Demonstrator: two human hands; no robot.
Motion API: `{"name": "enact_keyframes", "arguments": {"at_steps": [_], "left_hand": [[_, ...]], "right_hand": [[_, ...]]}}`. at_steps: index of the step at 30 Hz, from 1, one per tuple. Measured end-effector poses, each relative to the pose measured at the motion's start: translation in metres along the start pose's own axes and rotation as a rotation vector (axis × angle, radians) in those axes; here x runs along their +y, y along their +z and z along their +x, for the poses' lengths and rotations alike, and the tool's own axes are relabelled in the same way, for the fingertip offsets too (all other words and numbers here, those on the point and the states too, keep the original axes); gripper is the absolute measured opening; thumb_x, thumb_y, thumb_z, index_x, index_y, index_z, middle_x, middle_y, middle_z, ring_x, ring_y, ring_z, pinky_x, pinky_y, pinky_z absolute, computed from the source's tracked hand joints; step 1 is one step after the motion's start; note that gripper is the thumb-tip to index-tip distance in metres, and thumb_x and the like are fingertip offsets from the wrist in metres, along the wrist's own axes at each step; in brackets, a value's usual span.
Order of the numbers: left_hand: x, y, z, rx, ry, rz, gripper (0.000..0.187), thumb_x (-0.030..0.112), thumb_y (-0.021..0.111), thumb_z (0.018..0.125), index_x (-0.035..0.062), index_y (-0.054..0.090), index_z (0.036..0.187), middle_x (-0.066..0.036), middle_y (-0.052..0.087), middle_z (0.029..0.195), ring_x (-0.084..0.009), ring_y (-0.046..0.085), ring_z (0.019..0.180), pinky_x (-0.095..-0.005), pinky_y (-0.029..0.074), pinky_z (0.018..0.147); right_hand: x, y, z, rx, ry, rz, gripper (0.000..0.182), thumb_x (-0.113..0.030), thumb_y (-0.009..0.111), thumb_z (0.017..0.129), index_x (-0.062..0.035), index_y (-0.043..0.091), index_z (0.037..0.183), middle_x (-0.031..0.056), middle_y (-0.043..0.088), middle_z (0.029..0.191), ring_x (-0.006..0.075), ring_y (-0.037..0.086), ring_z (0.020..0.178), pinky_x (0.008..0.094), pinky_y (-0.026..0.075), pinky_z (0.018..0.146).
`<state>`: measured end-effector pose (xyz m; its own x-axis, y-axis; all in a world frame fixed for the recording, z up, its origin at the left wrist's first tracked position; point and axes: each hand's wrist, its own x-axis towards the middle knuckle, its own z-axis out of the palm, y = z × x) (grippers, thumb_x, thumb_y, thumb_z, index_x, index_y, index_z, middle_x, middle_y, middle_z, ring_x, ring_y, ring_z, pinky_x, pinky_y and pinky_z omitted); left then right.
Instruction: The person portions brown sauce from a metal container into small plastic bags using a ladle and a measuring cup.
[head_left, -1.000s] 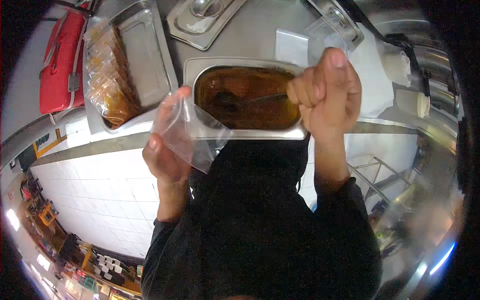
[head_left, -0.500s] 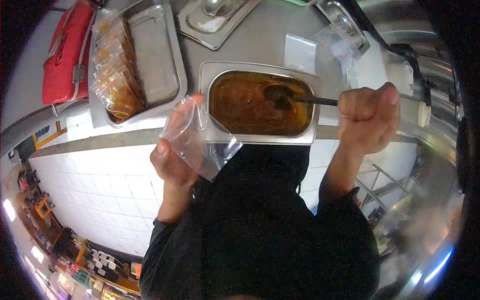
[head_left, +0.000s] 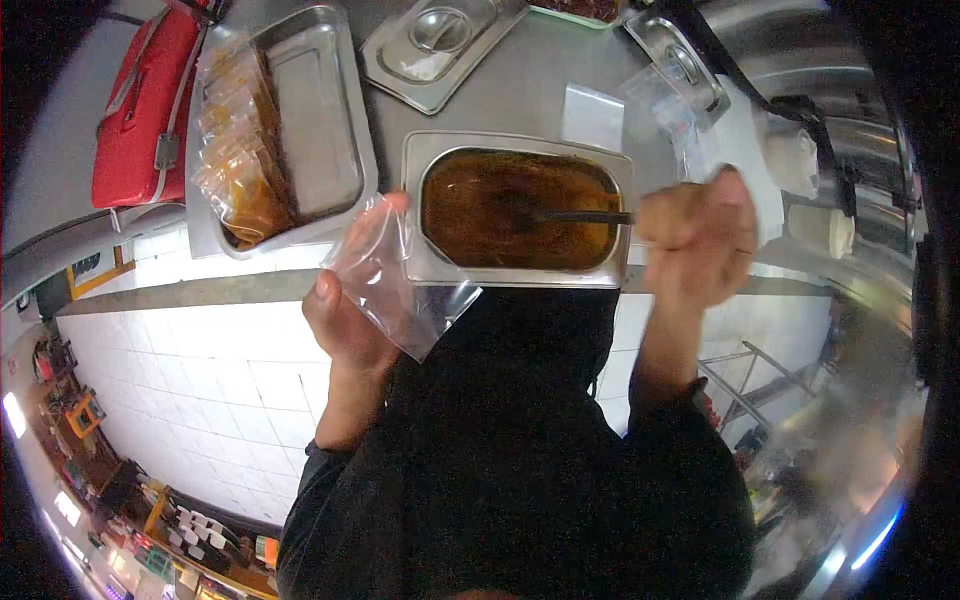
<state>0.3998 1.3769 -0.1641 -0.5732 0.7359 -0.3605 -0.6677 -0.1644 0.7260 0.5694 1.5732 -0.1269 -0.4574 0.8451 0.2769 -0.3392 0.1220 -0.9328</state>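
My left hand (head_left: pixel 352 338) is closed on a clear plastic bag (head_left: pixel 412 292), its thumb and fingers at the bag's mouth; the bag looks empty. The bag hangs just left of a rectangular steel pan (head_left: pixel 414 205), near its lower left corner. Brown, oily sauce (head_left: pixel 490 225) fills part of the pan. My right hand (head_left: pixel 700 245), somewhat blurred, is wrapped round the dark handle of a ladle (head_left: pixel 590 216) at the pan's right edge. The ladle's bowl is down in the sauce and hardly shows.
Left of the pan stands a steel tray (head_left: pixel 364 150) with a row of filled bags (head_left: pixel 240 150). A steel lid (head_left: pixel 440 60) lies behind, another lid (head_left: pixel 682 65) at back right. Flat clear bags (head_left: pixel 594 117) lie behind the pan. A red bag (head_left: pixel 145 115) sits far left.
My right hand has moved left toward the pan, and the ladle has gone left and lower into the sauce. My left hand still holds the plastic bag in nearly the same place.
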Motion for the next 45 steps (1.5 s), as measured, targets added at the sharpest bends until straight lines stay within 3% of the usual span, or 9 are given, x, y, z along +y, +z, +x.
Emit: {"name": "enact_keyframes", "arguments": {"at_steps": [5, 7, 9, 11, 13, 19, 21, 38, 45], "left_hand": [[-0.005, -0.012, 0.003, -0.073, -0.068, -0.016, 0.102, 0.064, 0.068, 0.069, -0.0056, 0.042, 0.139, -0.016, 0.048, 0.136, -0.027, 0.043, 0.129, -0.0353, 0.031, 0.109], [-0.014, -0.02, 0.013, -0.537, 0.085, -0.593, 0.099, 0.064, 0.043, 0.083, -0.0121, 0.031, 0.144, -0.023, 0.039, 0.148, -0.0296, 0.033, 0.141, -0.0352, 0.018, 0.119], [-0.013, -0.017, 0.01, -0.523, 0.082, -0.618, 0.098, 0.064, 0.044, 0.082, -0.0119, 0.032, 0.143, -0.023, 0.039, 0.148, -0.03, 0.033, 0.141, -0.0354, 0.017, 0.119], [-0.002, -0.008, 0.002, -0.084, 0.013, 0.002, 0.101, 0.065, 0.067, 0.07, -0.0054, 0.042, 0.138, -0.017, 0.046, 0.139, -0.0284, 0.042, 0.13, -0.0367, 0.031, 0.11], [-0.005, -0.008, 0.001, -0.079, 0.002, -0.016, 0.101, 0.066, 0.067, 0.07, -0.0053, 0.042, 0.138, -0.016, 0.046, 0.138, -0.0282, 0.042, 0.13, -0.0365, 0.031, 0.11], [-0.001, -0.002, 0.003, -0.047, -0.015, 0.019, 0.103, 0.067, 0.068, 0.069, -0.0051, 0.042, 0.137, -0.016, 0.046, 0.135, -0.0276, 0.041, 0.13, -0.0359, 0.029, 0.11], [0.001, -0.003, 0.002, -0.045, -0.005, 0.028, 0.103, 0.067, 0.068, 0.069, -0.0052, 0.042, 0.137, -0.017, 0.047, 0.135, -0.0276, 0.041, 0.13, -0.0359, 0.029, 0.11], [-0.002, -0.005, 0.003, -0.026, -0.043, 0.044, 0.105, 0.067, 0.07, 0.066, -0.0052, 0.042, 0.137, -0.017, 0.046, 0.138, -0.0282, 0.042, 0.13, -0.0366, 0.03, 0.11], [0.003, -0.002, 0.0, -0.024, -0.12, 0.016, 0.106, 0.068, 0.07, 0.065, -0.0048, 0.042, 0.137, -0.017, 0.046, 0.137, -0.029, 0.041, 0.131, -0.036, 0.024, 0.113]], "right_hand": [[0.012, 0.008, 0.004, 0.17, -0.085, 0.217, 0.027, -0.023, 0.05, 0.103, -0.0013, 0.053, 0.086, 0.0019, 0.047, 0.064, 0.0089, 0.04, 0.05, 0.0259, 0.03, 0.041], [0.017, 0.016, -0.004, 0.016, -0.135, 0.206, 0.026, -0.022, 0.051, 0.103, 0.0004, 0.057, 0.092, 0.0015, 0.048, 0.067, 0.0091, 0.041, 0.051, 0.026, 0.033, 0.042], [0.005, 0.028, -0.009, 0.053, -0.127, -0.227, 0.036, -0.037, 0.045, 0.102, -0.01, 0.042, 0.079, -0.0022, 0.032, 0.052, 0.009, 0.023, 0.043, 0.0301, 0.018, 0.042], [0.0, 0.006, 0.002, 0.171, -0.186, -0.382, 0.035, -0.031, 0.045, 0.104, -0.0104, 0.041, 0.075, -0.0022, 0.031, 0.052, 0.0088, 0.023, 0.043, 0.0289, 0.017, 0.042], [-0.01, 0.001, 0.017, 0.176, -0.03, -0.008, 0.036, -0.026, 0.045, 0.104, -0.0115, 0.039, 0.071, -0.0019, 0.031, 0.051, 0.0082, 0.024, 0.042, 0.0281, 0.016, 0.043], [-0.001, 0.033, 0.008, 0.156, -0.017, -0.103, 0.036, -0.023, 0.045, 0.103, -0.0135, 0.037, 0.07, -0.0044, 0.029, 0.051, 0.0063, 0.016, 0.042, 0.0268, 0.014, 0.041], [-0.012, -0.002, 0.02, 0.246, 0.114, 0.393, 0.036, -0.026, 0.045, 0.103, -0.0154, 0.037, 0.07, -0.0054, 0.028, 0.05, 0.0058, 0.015, 0.042, 0.0275, 0.013, 0.04], [-0.02, -0.022, 0.004, 0.032, 0.197, 0.423, 0.037, -0.037, 0.033, 0.106, -0.0181, 0.038, 0.074, -0.0042, 0.029, 0.046, 0.0096, 0.019, 0.037, 0.031, 0.017, 0.038], [-0.009, -0.007, 0.003, 0.119, 0.178, 0.382, 0.032, -0.031, 0.045, 0.103, -0.016, 0.037, 0.076, -0.003, 0.031, 0.047, 0.0108, 0.025, 0.037, 0.0291, 0.02, 0.038]]}}
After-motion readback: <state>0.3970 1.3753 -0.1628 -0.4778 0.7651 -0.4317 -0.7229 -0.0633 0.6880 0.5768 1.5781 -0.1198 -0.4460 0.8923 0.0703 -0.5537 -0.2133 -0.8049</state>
